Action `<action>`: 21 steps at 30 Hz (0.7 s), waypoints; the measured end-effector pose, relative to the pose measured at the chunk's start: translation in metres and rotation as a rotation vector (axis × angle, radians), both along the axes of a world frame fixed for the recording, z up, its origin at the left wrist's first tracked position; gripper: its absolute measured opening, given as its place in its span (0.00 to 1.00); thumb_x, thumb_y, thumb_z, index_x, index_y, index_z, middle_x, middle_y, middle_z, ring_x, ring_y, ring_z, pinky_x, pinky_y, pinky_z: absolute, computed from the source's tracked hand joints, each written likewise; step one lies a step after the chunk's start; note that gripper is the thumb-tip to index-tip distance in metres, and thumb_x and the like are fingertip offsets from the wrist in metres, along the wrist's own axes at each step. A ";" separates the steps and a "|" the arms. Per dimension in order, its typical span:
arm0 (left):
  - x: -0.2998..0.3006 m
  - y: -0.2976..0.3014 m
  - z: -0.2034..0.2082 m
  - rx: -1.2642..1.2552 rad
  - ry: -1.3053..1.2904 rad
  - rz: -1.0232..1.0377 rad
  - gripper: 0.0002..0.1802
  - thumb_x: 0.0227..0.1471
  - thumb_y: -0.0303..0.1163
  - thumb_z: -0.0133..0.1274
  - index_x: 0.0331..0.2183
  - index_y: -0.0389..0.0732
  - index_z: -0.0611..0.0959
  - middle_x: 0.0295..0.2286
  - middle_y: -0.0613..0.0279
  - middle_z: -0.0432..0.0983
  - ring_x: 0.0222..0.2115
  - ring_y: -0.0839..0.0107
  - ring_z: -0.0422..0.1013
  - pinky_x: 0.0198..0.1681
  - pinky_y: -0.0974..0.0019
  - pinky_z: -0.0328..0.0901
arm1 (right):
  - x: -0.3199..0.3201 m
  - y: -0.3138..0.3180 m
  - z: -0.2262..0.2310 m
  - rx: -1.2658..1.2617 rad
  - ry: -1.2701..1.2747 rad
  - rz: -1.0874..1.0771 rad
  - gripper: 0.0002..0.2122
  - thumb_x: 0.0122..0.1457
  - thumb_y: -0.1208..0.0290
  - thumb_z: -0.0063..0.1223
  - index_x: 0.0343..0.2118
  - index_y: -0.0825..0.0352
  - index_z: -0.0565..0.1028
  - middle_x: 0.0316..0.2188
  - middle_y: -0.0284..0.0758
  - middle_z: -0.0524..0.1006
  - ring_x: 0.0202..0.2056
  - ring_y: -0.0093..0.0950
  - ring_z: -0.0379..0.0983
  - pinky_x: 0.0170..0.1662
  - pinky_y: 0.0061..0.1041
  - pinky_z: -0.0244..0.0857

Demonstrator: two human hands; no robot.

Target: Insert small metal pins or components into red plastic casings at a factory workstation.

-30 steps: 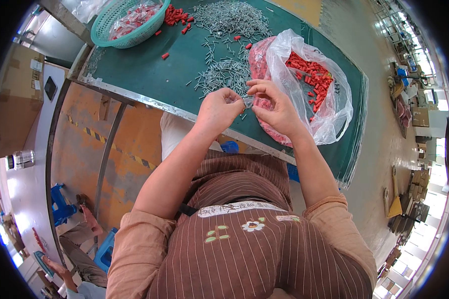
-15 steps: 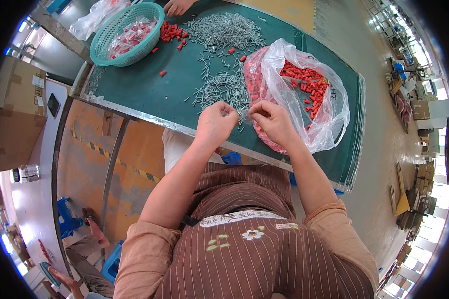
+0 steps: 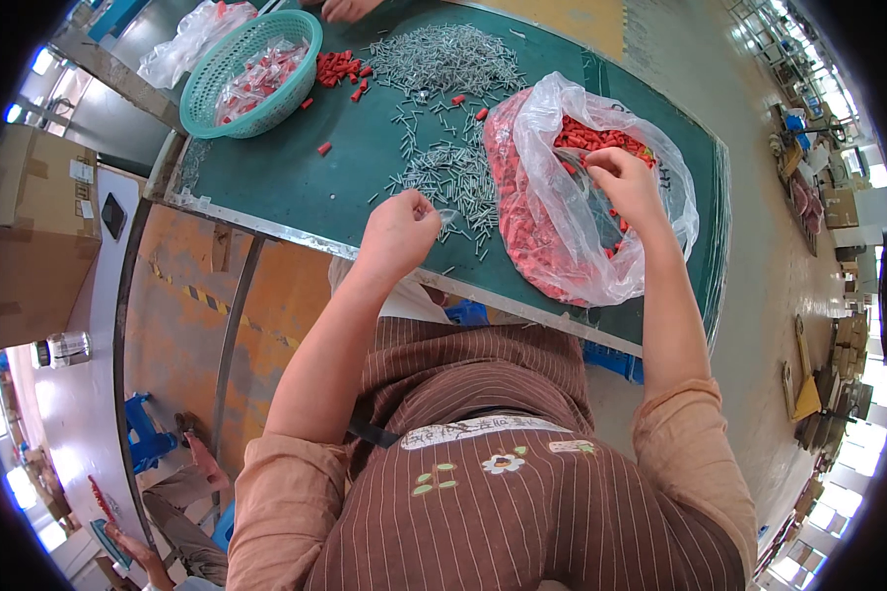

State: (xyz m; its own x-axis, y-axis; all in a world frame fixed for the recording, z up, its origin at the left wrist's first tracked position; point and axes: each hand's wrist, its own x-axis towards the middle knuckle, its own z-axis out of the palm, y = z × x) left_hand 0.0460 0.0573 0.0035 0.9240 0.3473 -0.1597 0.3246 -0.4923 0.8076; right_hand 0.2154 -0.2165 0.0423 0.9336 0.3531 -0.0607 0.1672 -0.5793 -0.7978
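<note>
Left hand (image 3: 400,236): finger and thumb pinched together on little clear bag (image 3: 447,216), by near edge of screws (image 3: 451,169). Right hand (image 3: 629,187): over big bag (image 3: 586,258), fingers bent, thumb close; can't tell if gripping anything. Red plugs (image 3: 593,136) inside, by right fingertips.

Green table (image 3: 266,187) | teal basket (image 3: 291,103) | loose red plugs (image 3: 337,67) | metal screws (image 3: 443,59) | open plastic bag (image 3: 586,261)

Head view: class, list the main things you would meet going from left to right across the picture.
Cardboard box, dark phone-like device, green basket, left hand, plastic bag of red pieces.
</note>
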 end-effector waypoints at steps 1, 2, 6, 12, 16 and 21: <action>0.003 0.003 0.004 0.003 0.001 -0.005 0.10 0.46 0.32 0.53 0.28 0.33 0.79 0.21 0.59 0.75 0.20 0.70 0.68 0.26 0.67 0.63 | 0.010 -0.002 -0.014 -0.107 -0.069 0.068 0.11 0.54 0.71 0.54 0.40 0.69 0.75 0.32 0.37 0.78 0.36 0.28 0.75 0.42 0.26 0.68; 0.005 0.006 0.009 -0.182 0.076 0.021 0.09 0.47 0.32 0.53 0.28 0.34 0.78 0.22 0.61 0.75 0.17 0.74 0.64 0.22 0.70 0.60 | 0.020 -0.002 -0.030 -0.214 -0.138 0.136 0.15 0.54 0.68 0.54 0.42 0.69 0.75 0.38 0.41 0.78 0.39 0.33 0.75 0.45 0.30 0.67; 0.008 0.012 0.023 -0.719 0.268 0.107 0.06 0.50 0.29 0.50 0.31 0.37 0.74 0.25 0.66 0.73 0.14 0.84 0.53 0.15 0.77 0.48 | 0.045 0.024 -0.087 -0.363 -0.410 0.269 0.20 0.54 0.61 0.53 0.47 0.67 0.72 0.46 0.45 0.73 0.44 0.43 0.73 0.49 0.38 0.65; 0.004 0.018 0.013 -0.955 0.258 0.180 0.06 0.53 0.28 0.50 0.32 0.37 0.72 0.26 0.64 0.72 0.14 0.85 0.52 0.15 0.77 0.46 | 0.030 0.042 -0.066 -0.453 -0.341 0.241 0.14 0.56 0.65 0.46 0.42 0.66 0.72 0.38 0.50 0.70 0.42 0.48 0.70 0.47 0.41 0.64; 0.002 0.008 0.013 -0.964 0.208 0.175 0.05 0.52 0.28 0.48 0.29 0.37 0.74 0.20 0.70 0.65 0.14 0.85 0.51 0.15 0.76 0.46 | 0.015 0.032 -0.059 -0.460 -0.351 0.181 0.13 0.57 0.63 0.46 0.41 0.65 0.72 0.36 0.51 0.70 0.40 0.49 0.70 0.45 0.42 0.63; -0.011 0.008 0.000 -0.905 0.260 0.124 0.05 0.52 0.29 0.49 0.31 0.38 0.73 0.22 0.67 0.70 0.13 0.86 0.51 0.13 0.76 0.46 | -0.037 0.042 -0.040 -0.620 -0.228 0.043 0.17 0.63 0.59 0.41 0.48 0.66 0.71 0.47 0.45 0.71 0.47 0.38 0.69 0.49 0.35 0.62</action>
State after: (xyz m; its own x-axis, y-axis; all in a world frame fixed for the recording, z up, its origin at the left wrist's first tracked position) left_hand 0.0350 0.0650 0.0032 0.7867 0.0840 -0.6116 0.5557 0.3352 0.7608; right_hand 0.1782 -0.1746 0.0025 0.9331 0.3533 -0.0667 0.3256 -0.9091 -0.2600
